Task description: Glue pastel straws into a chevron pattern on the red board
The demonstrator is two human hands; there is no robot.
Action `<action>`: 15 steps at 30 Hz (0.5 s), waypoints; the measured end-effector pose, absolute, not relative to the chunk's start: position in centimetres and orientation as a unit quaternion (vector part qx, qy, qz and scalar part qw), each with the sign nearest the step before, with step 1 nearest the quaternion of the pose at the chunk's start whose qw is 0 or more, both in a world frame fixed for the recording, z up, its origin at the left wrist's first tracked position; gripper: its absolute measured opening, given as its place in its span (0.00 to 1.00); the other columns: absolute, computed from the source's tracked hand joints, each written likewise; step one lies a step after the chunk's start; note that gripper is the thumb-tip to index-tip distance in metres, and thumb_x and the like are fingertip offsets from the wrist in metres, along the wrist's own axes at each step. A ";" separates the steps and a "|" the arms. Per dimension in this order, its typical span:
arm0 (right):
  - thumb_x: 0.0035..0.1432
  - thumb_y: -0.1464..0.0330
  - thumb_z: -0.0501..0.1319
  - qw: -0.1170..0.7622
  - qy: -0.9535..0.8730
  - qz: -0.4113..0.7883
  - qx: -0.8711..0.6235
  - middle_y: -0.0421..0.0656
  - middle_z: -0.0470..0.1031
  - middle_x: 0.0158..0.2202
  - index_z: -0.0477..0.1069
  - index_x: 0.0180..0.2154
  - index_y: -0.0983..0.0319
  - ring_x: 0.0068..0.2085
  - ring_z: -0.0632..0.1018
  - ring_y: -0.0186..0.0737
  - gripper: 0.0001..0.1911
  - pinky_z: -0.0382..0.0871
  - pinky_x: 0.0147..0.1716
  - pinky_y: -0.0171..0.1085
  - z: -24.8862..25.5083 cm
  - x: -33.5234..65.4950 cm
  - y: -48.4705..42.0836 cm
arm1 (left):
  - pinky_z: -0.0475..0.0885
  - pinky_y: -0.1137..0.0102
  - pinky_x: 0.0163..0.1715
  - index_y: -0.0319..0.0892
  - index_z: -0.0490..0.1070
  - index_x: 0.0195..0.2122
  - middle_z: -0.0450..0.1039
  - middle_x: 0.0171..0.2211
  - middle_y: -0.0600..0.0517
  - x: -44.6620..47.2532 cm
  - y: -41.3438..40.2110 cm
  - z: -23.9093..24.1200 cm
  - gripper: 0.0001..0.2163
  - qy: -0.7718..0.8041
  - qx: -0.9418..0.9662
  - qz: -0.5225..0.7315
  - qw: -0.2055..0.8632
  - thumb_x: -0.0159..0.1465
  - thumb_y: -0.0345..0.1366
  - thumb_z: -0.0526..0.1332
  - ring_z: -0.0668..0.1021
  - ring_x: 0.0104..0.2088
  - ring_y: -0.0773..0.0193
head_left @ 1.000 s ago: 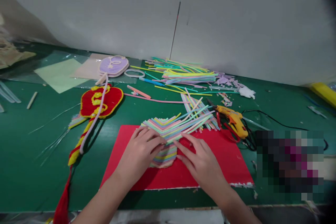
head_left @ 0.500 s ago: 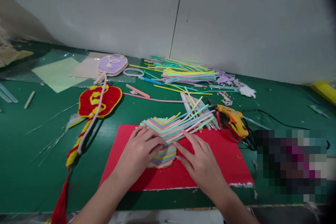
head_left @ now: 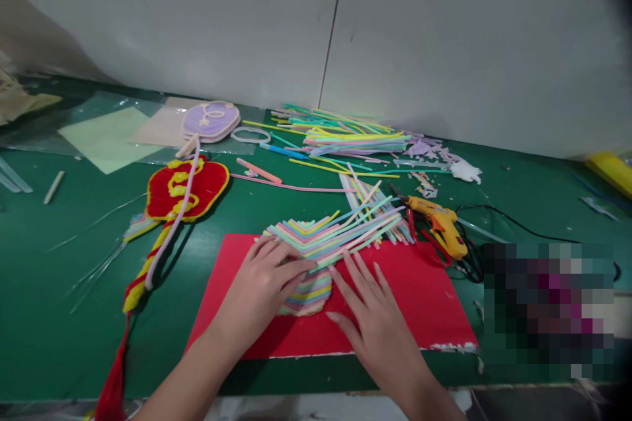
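Note:
A striped panel of pastel pipe cleaners [head_left: 313,251] lies on a red board [head_left: 415,309], its strips meeting in V shapes, with long loose ends reaching up to the right. Its lower part is rounded with a wavy edge. My left hand [head_left: 269,279] bears on the panel's left side, fingers bent and close together, with the index fingertip on the lowest green strip. My right hand [head_left: 372,306] lies just right of the panel, fingers spread and holding nothing; its fingertips are close to the strip ends.
An orange glue gun [head_left: 439,223] with a black cord lies right of the board. Behind is a pile of pipe cleaners [head_left: 355,138]. To the left are a red and yellow fan [head_left: 162,194] with a tassel and a lilac fan [head_left: 210,120]. A blurred patch covers the lower right.
My right hand has drawn slightly down and right, off the strips, and its fingers have spread straighter. My left index finger reaches a little further right along the strip.

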State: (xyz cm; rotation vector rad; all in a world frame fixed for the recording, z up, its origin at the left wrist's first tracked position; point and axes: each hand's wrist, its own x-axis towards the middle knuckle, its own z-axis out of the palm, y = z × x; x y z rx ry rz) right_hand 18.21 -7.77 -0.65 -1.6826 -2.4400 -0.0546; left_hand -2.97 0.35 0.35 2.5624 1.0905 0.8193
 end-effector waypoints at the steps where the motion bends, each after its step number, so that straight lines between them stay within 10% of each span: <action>1: 0.66 0.56 0.49 0.086 -0.819 -0.016 -0.567 0.44 0.48 0.68 0.45 0.67 0.55 0.67 0.54 0.48 0.31 0.63 0.58 0.54 -0.7 18.2 -7.8 | 0.61 0.61 0.50 0.47 0.76 0.41 0.73 0.36 0.52 -3.0 0.3 0.4 0.09 0.372 0.877 0.280 0.117 0.68 0.34 0.56 0.73 0.40 0.61; 15: 0.65 0.54 0.50 0.085 -0.807 -0.019 -0.584 0.42 0.45 0.69 0.41 0.67 0.54 0.68 0.52 0.53 0.34 0.60 0.58 0.58 -0.4 16.8 -7.9 | 0.63 0.59 0.51 0.48 0.77 0.40 0.73 0.36 0.52 -2.9 0.3 0.5 0.09 0.383 0.875 0.271 0.124 0.67 0.36 0.56 0.74 0.40 0.61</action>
